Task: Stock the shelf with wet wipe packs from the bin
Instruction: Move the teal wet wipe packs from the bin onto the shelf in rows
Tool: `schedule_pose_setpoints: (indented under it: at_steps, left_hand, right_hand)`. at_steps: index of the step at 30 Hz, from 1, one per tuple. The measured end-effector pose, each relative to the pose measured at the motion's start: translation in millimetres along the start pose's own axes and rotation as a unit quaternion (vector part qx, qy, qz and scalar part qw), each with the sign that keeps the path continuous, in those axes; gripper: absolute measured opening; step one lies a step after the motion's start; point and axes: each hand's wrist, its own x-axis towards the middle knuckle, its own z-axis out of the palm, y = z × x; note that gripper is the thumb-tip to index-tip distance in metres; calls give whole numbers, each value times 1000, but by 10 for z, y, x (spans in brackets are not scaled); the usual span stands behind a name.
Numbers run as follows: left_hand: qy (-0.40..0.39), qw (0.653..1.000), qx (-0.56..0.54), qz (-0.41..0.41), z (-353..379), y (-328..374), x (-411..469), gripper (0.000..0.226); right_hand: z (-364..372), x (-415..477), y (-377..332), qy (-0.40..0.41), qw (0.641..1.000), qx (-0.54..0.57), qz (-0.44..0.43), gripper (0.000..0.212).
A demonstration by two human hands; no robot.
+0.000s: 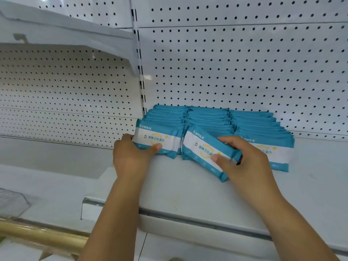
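Three rows of blue-and-white wet wipe packs [211,117] stand on edge on the white shelf [188,191], leaning back against the pegboard. My left hand [131,157] grips the front pack of the left row [160,140], thumb on its face and fingers round its left end. My right hand [243,159] holds a tilted pack [199,149] in front of the middle row, thumb on its face. The right row's front pack [276,153] stands partly behind my right hand. The bin is out of view.
A white pegboard back wall [244,63] rises behind the packs. A slotted upright [140,72] divides this bay from the left bay, where an upper shelf [56,32] overhangs. A brass-coloured rail [37,234] crosses the lower left.
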Motion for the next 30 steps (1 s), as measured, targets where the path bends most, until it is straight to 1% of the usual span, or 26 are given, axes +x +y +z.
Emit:
schedule_pose_setpoints:
  at_steps: [2, 3, 6, 7, 11, 14, 16, 18, 21, 23, 26, 28, 30]
  left_hand:
    - [-7, 999, -28, -13, -28, -1, 30, 65]
    - [-5, 999, -35, -10, -46, 2, 28, 64]
    - [-6, 1000, -16, 15, -56, -55, 51, 43]
    - [-11, 1000, -2, 20, -63, -63, 61, 40]
    - [-38, 998, 45, 33, -94, -71, 124, 40]
    - [-45, 998, 21, 25, -165, -156, 178, 36]
    - [-16, 1000, 11, 15, -239, -219, 204, 33]
    - [30, 999, 15, 2, -299, -279, 220, 32]
    - [62, 998, 13, -11, -336, -316, 188, 34]
    - [54, 998, -5, -7, -337, -328, 158, 35]
    - [33, 999, -35, 14, -360, -340, 124, 36]
    - [0, 998, -60, 29, -371, -351, 127, 32]
    - [-42, 995, -80, 37, -374, -366, 131, 33]
  right_hand:
    - [-1, 30, -19, -9, 1000, -8, -9, 31]
    - [6, 45, -33, -14, 1000, -15, -13, 31]
    - [63, 110, -74, -28, 999, -30, -25, 33]
    - [87, 129, -90, -31, 998, -38, -30, 33]
    - [149, 206, -180, -48, 994, -74, -60, 33]
    - [201, 266, -235, -69, 992, -83, -67, 33]
    - [287, 306, -274, -86, 992, -72, -65, 32]
    - [419, 353, -326, -109, 989, -71, -73, 33]
    - [657, 432, -389, -141, 977, -118, -112, 34]
    - [794, 500, -390, -145, 967, -165, -132, 32]
    - [930, 599, -378, -127, 953, -220, -164, 35]
    - [1001, 651, -366, -115, 936, -261, -208, 40]
    - [1050, 683, -351, -107, 921, -294, -231, 45]
